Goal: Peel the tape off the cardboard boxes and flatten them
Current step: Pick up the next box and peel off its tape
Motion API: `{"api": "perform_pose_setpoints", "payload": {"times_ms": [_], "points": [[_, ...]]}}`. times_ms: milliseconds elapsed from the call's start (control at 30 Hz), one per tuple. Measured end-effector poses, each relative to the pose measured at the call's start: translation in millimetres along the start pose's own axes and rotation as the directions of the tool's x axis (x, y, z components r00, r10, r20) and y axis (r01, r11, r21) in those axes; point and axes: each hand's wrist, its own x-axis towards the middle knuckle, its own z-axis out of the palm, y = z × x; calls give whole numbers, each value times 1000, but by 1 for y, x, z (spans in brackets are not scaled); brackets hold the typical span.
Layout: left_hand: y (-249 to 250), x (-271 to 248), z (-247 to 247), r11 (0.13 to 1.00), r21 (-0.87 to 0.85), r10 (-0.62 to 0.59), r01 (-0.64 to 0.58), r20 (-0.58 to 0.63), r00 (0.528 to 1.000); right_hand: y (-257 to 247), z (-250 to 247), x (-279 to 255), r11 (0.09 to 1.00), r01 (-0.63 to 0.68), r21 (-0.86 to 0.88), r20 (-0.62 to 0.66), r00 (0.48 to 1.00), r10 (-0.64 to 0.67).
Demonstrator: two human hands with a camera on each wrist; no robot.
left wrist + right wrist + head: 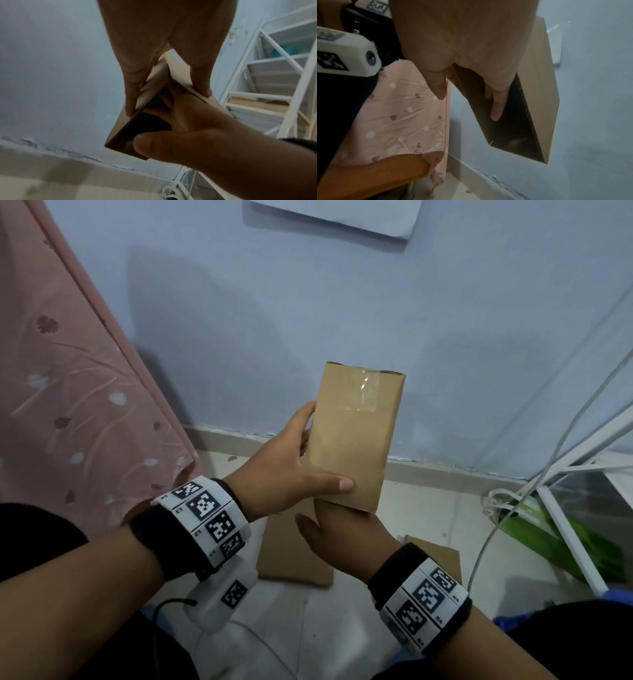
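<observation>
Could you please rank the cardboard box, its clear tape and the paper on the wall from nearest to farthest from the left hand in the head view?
1. cardboard box: held by the left hand along its left side.
2. clear tape: on the box's upper end, above the fingers.
3. paper: high on the wall.

Corner of a home: pink floral cloth (68, 405) hangs beside a pale blue painted wall (342, 302), above a tiled floor (291, 628), a white metal rack (565, 525) at right.
</observation>
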Motion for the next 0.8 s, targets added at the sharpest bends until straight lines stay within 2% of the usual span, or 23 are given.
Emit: {"api": "perform_pose_setpoints", "payload": {"times_ms": [67, 133, 233, 300, 367, 500, 633, 800], "points": [[-1, -1, 3, 999, 36, 1, -1, 2, 1000, 1, 8, 2, 998, -29, -54, 0, 1000, 29], [-2, -3, 9, 999, 35, -39, 40, -33, 999, -5, 2, 4, 989, -44, -145, 115, 992, 61], [-5, -3, 15, 983, -100, -171, 153, -199, 965, -9, 2, 8, 954, -116, -277, 97, 984, 148], [-4, -2, 16, 969, -120, -243, 217, -275, 930, -12, 8, 8, 942, -132, -309, 92, 982, 168], [-3, -2, 15, 961, -75, -275, 265, -290, 917, -16, 19, 10, 948, -79, -307, 144, 981, 128], [-13, 3, 10, 948, -31, -312, 317, -288, 905, -24, 22, 9, 941, -73, -331, 70, 992, 101], [-13, 5, 9, 936, -134, -351, 325, -340, 872, -25, 21, 12, 905, -85, -417, -57, 996, 67], [-12, 6, 10, 904, -179, -427, 389, -313, 848, -32, 27, 8, 894, -69, -443, -18, 998, 68]]}}
